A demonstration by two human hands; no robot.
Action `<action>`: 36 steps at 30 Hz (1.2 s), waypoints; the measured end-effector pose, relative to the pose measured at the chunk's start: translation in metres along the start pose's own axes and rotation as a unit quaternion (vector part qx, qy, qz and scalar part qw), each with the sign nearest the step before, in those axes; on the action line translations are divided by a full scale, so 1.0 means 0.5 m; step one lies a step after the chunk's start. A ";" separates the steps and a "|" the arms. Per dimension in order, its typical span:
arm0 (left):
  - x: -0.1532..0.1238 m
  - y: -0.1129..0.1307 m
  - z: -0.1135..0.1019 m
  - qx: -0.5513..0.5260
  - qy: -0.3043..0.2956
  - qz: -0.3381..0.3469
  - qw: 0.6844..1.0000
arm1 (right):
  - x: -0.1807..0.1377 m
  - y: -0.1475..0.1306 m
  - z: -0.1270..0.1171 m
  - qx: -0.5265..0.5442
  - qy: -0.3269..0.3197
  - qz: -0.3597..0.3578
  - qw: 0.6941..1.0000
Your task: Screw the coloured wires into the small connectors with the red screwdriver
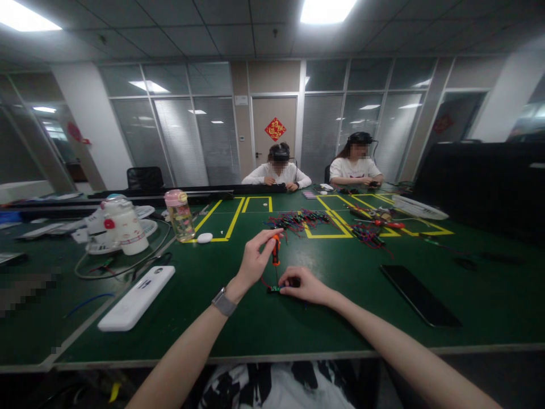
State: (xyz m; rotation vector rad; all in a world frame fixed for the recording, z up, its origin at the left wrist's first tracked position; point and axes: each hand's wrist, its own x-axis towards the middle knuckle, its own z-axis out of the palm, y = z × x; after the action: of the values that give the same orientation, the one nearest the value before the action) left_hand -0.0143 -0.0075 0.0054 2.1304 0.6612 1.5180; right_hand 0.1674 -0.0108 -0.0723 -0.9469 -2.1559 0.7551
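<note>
My left hand (254, 258) grips a small screwdriver (276, 250) with an orange and black handle, held upright with its tip pointing down. The tip meets a small green and black part (275, 289) lying on the green table (238, 324). My right hand (303, 284) presses down on that part with closed fingers, just right of the screwdriver tip. A thin red wire shows beside the part. A grey watch sits on my left wrist.
A white power strip (137, 297) lies to the left and a black phone (419, 295) to the right. Farther back are a pile of red and black wires (298, 220), a pink-capped bottle (179, 215), a white jug, yellow floor-tape boxes, and two seated people at the far edge.
</note>
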 end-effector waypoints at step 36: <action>-0.003 -0.009 0.008 -0.012 0.058 -0.025 0.998 | 0.001 0.004 0.002 0.001 -0.002 0.009 1.000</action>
State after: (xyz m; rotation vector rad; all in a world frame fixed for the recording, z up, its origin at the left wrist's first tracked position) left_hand -0.0115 -0.0055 0.0003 2.0044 0.7285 1.6241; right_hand 0.1669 -0.0095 -0.0741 -0.9653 -2.1517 0.7685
